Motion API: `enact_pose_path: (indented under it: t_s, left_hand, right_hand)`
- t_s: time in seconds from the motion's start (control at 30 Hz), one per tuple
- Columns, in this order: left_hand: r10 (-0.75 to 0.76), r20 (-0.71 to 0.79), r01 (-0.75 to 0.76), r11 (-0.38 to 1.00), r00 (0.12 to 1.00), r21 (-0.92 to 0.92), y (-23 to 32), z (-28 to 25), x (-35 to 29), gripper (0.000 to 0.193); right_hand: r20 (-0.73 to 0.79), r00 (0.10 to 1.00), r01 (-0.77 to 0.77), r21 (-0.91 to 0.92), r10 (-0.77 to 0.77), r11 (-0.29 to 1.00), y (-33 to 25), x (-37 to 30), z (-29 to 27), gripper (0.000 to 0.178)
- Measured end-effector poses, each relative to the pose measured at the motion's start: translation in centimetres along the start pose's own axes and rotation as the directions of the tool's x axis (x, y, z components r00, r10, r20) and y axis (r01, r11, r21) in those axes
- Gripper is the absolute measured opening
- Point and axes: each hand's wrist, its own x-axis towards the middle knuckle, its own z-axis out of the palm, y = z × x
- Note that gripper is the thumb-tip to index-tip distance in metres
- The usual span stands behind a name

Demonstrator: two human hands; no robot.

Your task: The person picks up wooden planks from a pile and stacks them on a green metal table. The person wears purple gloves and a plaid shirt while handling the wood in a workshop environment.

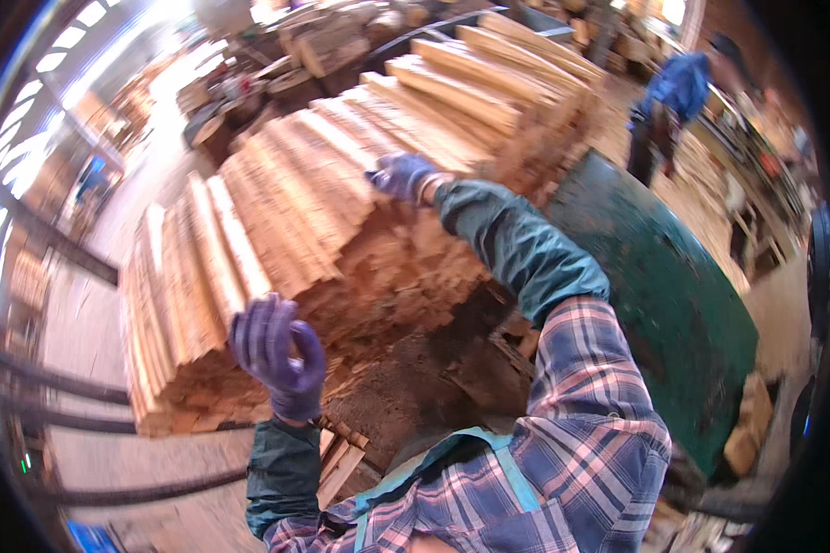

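A large stack of rough wooden slats point(286, 194) lies in front of me, their cut ends turned toward me. My left hand point(278, 358), in a purple glove, is at the near left ends of the slats. Its fingers are extended side by side and the thumb stands apart, so it is open. Farther off and to the right, my right hand point(402, 177), also gloved, rests on top of the stack near the slat ends. Its fingers reach leftward, somewhat blurred, and appear open with nothing held. Green sleeve covers reach up both forearms.
A dark green metal panel point(650, 286) stands right of the stack. Dark metal bars point(55, 378) run along the left. Logs and wood chunks point(318, 55) are piled behind. At the far right, a person in blue point(678, 88) stands near more timber. Small wood pieces point(339, 465) lie below my left hand.
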Motion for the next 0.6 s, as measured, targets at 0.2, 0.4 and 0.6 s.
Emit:
enact_pose_path:
  t_s: [0.2, 0.4, 0.6]
  left_hand:
    - [0.504, 0.406, 0.092, 0.537, 0.762, -0.839, 18.8, 13.7, -3.9, 0.027]
    - [0.918, 0.163, 0.151, 0.114, 0.362, -0.982, 35.0, 18.4, -9.5, 0.024]
    - [0.946, 0.122, -0.048, 0.143, 0.301, -0.989, 53.2, 21.8, -11.5, 0.048]
  right_hand:
    - [-0.386, 0.912, -0.031, 0.276, 0.14, 0.961, 9.4, -22.2, 2.2, 0.043]
    - [-0.335, 0.122, -0.441, 0.825, 0.934, 0.353, 21.6, -59.3, 1.1, 0.049]
    - [0.115, -0.74, 0.41, 0.858, 0.662, 0.309, 26.9, -94.4, -1.1, 0.045]
